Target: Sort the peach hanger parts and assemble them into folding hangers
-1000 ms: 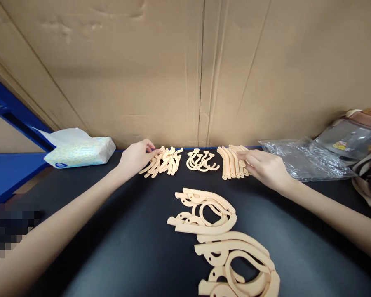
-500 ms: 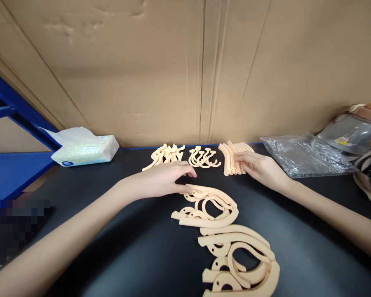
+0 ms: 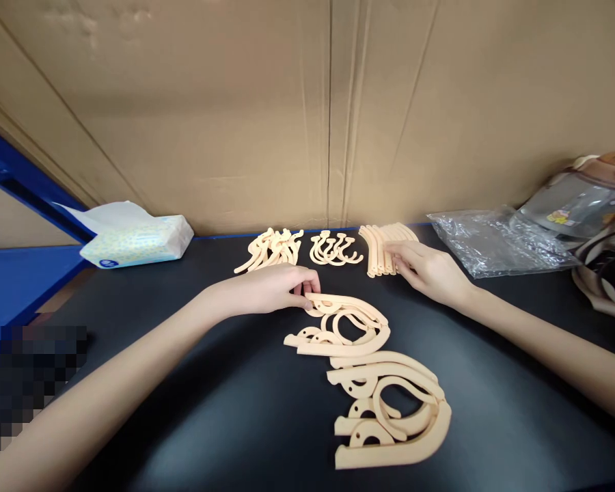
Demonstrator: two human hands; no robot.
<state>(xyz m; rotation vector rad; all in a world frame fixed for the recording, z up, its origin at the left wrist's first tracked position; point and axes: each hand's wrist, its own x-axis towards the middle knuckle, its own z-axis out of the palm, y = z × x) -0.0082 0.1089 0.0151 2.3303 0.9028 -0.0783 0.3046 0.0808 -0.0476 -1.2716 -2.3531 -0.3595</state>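
Two folded plastic hangers, cream-coloured, lie on the black tabletop; the nearer folded hanger (image 3: 420, 447) is at the front and the farther folded hanger (image 3: 343, 349) is just behind it. My left hand (image 3: 274, 288) pinches the far left end of the farther one, thumb on the near side and fingers curled behind. My right hand (image 3: 433, 272) has its fingers closed at a row of curved hanger arms (image 3: 373, 247) at the back; the fingertips partly cover the pieces. Between the hands, farther back, lie several loose hooks (image 3: 333, 251).
A heap of small curved pieces (image 3: 274, 247) lies back left. Farther left is a tissue pack (image 3: 138, 240) beside a blue frame (image 3: 25, 198). A clear plastic bag (image 3: 497, 242) and a transparent bag (image 3: 568, 205) are at right. A cardboard wall (image 3: 210, 123) stands behind.
My left fingers have closed in on the end of the farther folded hanger. My right hand stays at the row of hanger arms. The view has shifted slightly.
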